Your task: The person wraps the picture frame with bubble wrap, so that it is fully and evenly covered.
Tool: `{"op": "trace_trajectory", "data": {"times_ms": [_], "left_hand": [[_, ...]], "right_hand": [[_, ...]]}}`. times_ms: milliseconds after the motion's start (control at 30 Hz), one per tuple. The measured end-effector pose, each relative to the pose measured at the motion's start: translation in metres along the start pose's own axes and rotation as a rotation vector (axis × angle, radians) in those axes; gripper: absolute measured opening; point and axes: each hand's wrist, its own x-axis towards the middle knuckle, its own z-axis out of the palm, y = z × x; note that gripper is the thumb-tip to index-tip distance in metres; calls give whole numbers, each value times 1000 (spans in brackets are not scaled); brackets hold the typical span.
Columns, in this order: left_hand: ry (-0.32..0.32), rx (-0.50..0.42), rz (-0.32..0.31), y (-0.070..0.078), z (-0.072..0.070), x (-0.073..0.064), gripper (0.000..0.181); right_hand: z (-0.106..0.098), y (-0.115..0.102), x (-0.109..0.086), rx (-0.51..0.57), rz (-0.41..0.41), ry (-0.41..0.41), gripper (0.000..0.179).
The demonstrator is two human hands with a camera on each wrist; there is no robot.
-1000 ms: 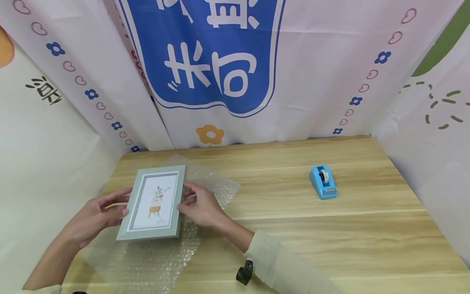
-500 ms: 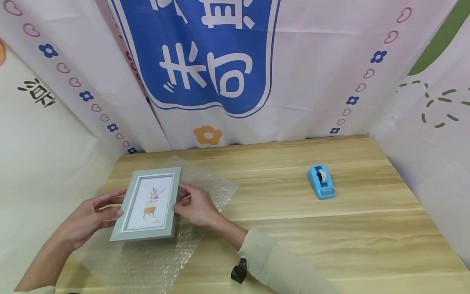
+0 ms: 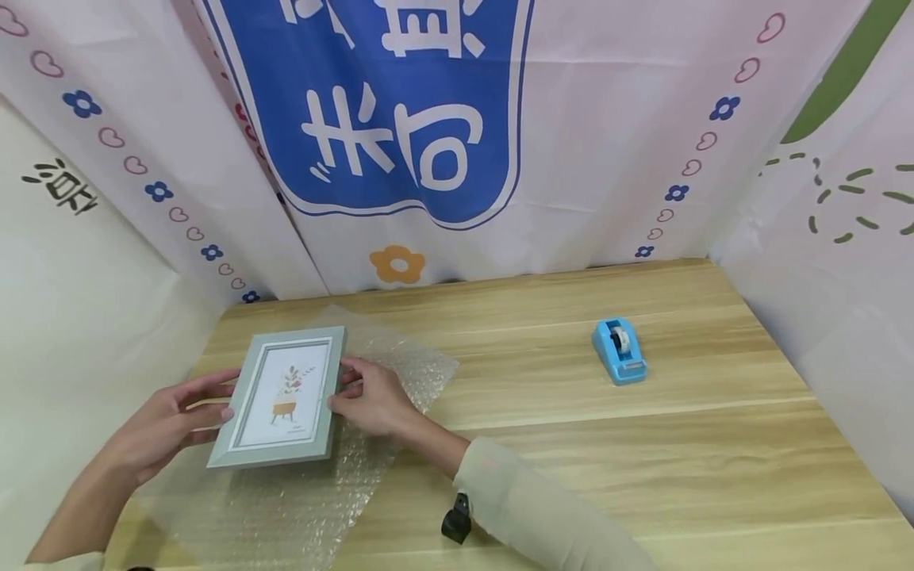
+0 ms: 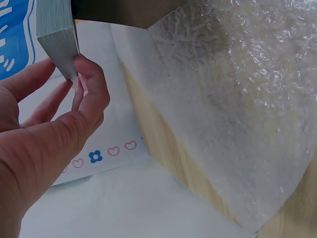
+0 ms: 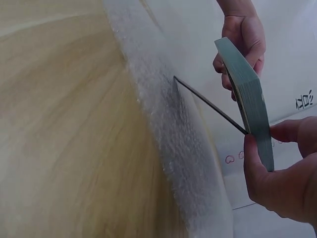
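Observation:
A picture frame (image 3: 277,396) with a pale green border and a plant print is held face up and tilted over a sheet of bubble wrap (image 3: 421,373). The left hand (image 3: 160,428) pinches its left edge, thumb on the front; the left wrist view shows the fingertips at the frame's thick side (image 4: 62,49). On the opposite edge, the right hand (image 3: 374,400) grips with thumb in front and fingers behind. Behind the frame a thin stand leg (image 5: 210,104) sticks out, its tip at the bubble wrap (image 5: 163,109) in the right wrist view.
A blue tape dispenser (image 3: 620,351) with a roll of tape stands at the right of the wooden table (image 3: 571,476). Printed cloth (image 3: 571,159) hangs along the table's back edge, and light sheets close off both sides.
The whole head view has shifted slightly, moving frame, hands and tape dispenser a little leftward in it. Both hands keep their grip on the picture frame.

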Motion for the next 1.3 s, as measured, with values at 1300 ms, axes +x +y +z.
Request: {"op": "trace_trajectory", "data": {"times_ms": [1300], "left_hand": [[25, 109, -120, -39, 26, 25, 77]], "right_hand": [[3, 29, 6, -197, 22, 6, 67]]}}
